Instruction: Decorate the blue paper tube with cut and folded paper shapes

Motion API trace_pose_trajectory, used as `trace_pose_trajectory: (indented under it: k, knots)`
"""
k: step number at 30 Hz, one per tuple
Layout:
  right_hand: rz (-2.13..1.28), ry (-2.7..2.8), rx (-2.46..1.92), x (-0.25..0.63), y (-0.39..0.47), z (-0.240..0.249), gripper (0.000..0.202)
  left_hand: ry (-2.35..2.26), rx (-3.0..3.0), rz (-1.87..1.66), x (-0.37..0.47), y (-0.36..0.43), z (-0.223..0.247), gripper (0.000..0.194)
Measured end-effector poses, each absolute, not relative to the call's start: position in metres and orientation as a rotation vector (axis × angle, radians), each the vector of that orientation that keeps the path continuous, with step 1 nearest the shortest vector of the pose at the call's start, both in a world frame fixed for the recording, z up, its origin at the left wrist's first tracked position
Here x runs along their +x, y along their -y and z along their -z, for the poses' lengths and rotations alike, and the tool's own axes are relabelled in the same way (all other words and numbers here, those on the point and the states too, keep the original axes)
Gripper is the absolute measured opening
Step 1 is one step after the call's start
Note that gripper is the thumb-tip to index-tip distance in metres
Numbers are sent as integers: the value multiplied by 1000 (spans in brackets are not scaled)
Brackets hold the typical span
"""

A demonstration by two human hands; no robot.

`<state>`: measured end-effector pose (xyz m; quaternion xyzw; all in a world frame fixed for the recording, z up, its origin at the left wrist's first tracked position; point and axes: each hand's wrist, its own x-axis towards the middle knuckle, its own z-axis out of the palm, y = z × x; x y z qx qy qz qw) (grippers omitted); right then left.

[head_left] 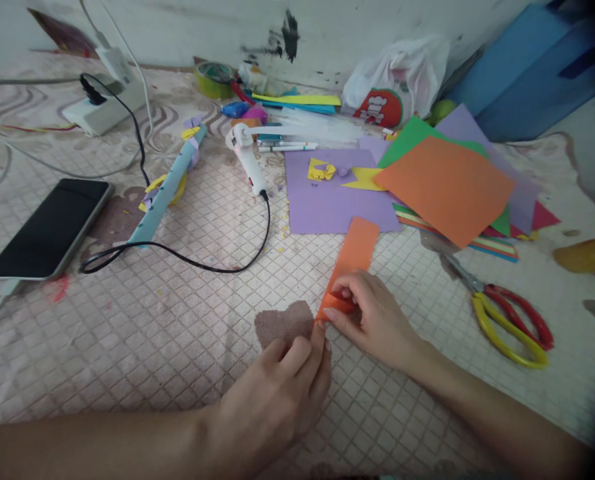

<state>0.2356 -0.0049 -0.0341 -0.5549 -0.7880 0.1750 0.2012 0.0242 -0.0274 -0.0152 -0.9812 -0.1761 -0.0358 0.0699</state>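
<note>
An orange paper strip (356,250) lies slanted on the patterned cloth, its near end folded over. My right hand (377,320) pinches the folded part between thumb and fingers. At the strip's near tip, my left hand (282,387) has its fingers curled, with a fingertip pressing on the paper. The far end of the strip reaches the edge of a purple sheet (322,207). To the right of my right hand are scissors (507,317) with red and yellow handles, lying partly open.
A white glue gun (247,160) with a black cord lies beyond my hands. Left are a light blue stick (165,193), a phone (50,230) and a power strip (107,100). Coloured sheets (447,187), a plastic bag (397,73) and a blue box (522,67) stand at the back right.
</note>
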Motion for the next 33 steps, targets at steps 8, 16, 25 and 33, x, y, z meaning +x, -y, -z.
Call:
trace_pose_trajectory:
  k: [8,16,25,33]
  knots:
    - [-492,2177,-1577,234,5,34,24,557,-2890,74,24,34,13,43]
    - [-519,2158,-1601,233,3,33,25,566,-2822,65,25,39,16,45]
    - [-513,2155,-1602,232,4,34,25,587,-2890,98,24,40,18,44]
    - [-667,2078,-1611,240,5,31,20,573,-2969,169,22,28,16,40]
